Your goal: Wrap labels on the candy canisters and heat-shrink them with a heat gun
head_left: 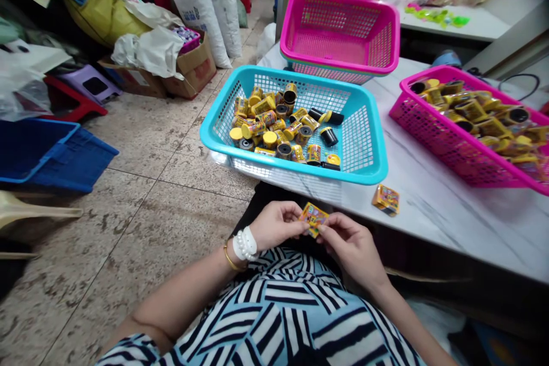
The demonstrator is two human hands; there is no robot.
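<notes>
Between my two hands is a small yellow printed label [314, 217], pinched at its left edge by my left hand [278, 224] and at its lower right by my right hand [349, 243]. Both hands are over my lap, just off the table's near edge. A stack of similar printed labels [386, 199] lies on the table to the right of my right hand. Beyond my hands stands a blue basket [360, 174] with several small yellow and black canisters [270, 121] heaped mostly in its left and middle part.
A pink basket [463, 166] full of wrapped yellow canisters sits at the right of the marble-patterned table [433, 223]. Behind the blue basket stands a stack of baskets, a pink one [338, 40] on top. White sacks [195, 11], cardboard boxes [193, 71] and a dark blue crate [55, 154] occupy the floor left.
</notes>
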